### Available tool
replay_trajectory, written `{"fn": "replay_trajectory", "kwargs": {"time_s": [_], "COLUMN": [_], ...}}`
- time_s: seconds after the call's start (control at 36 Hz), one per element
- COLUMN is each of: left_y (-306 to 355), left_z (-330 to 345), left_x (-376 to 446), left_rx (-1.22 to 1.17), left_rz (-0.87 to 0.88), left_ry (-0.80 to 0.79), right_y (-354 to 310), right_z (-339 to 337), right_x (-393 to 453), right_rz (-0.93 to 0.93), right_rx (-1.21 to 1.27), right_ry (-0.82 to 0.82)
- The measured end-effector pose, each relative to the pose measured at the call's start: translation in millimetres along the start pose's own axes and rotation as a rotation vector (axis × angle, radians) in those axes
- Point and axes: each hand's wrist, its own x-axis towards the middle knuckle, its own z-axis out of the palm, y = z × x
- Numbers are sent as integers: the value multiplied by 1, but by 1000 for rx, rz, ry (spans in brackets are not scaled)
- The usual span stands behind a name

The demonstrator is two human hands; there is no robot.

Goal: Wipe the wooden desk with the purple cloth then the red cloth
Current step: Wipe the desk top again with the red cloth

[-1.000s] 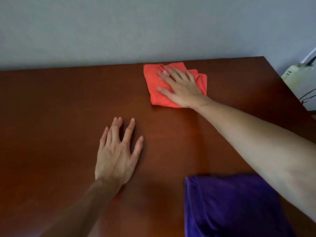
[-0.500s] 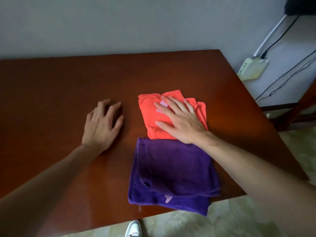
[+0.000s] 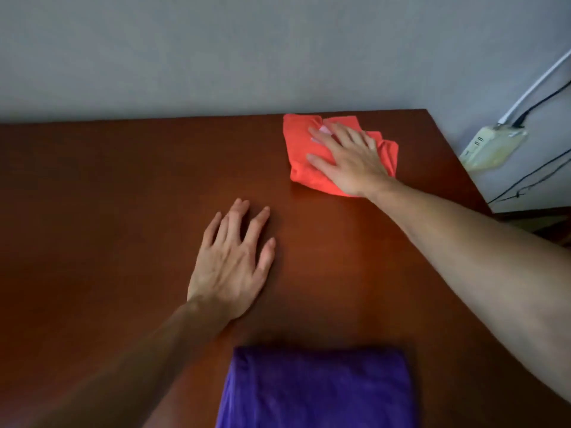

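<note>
Fingers (image 3: 336,140) of my right hand (image 3: 349,162) lie straight, pressing the red cloth (image 3: 301,156) flat at one o'clock on the wooden desk (image 3: 108,211). My left hand (image 3: 230,267) rests splayed at centre; the purple cloth (image 3: 315,390) lies at six o'clock, untouched.

A plain grey wall (image 3: 216,50) (dimly lit) carries a white power adapter (image 3: 491,146) and black cables (image 3: 531,177).

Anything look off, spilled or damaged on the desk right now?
Nothing stands out. The right hand presses flat on the rumpled red cloth near the far right corner of the desk, the left hand rests on bare wood, and the folded purple cloth lies at the near edge.
</note>
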Motion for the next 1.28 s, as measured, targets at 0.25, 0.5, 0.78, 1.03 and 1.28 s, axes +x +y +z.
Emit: {"fn": "replay_trajectory", "kwargs": {"time_s": [0.25,0.5,0.78,1.03,1.28], "left_y": [-1,0,10,72,118], "left_z": [-4,-7,-7,-7,30], "left_x": [6,5,-2,-2,17], "left_rx": [13,-4,118,87,11], "left_rz": [16,17,9,89,97], "left_ry": [-62,-63,30,-59,-47], "right_y": [25,23,40,77,107], "right_z": [-5,1,-11,-16,-20], "right_x": [62,20,-170,-253,-169], "right_rz": [3,7,-128,-169,-115], "right_rx": [-22,-21,-3,-7,-20], "right_ry": [-13,12,19,52,27]}}
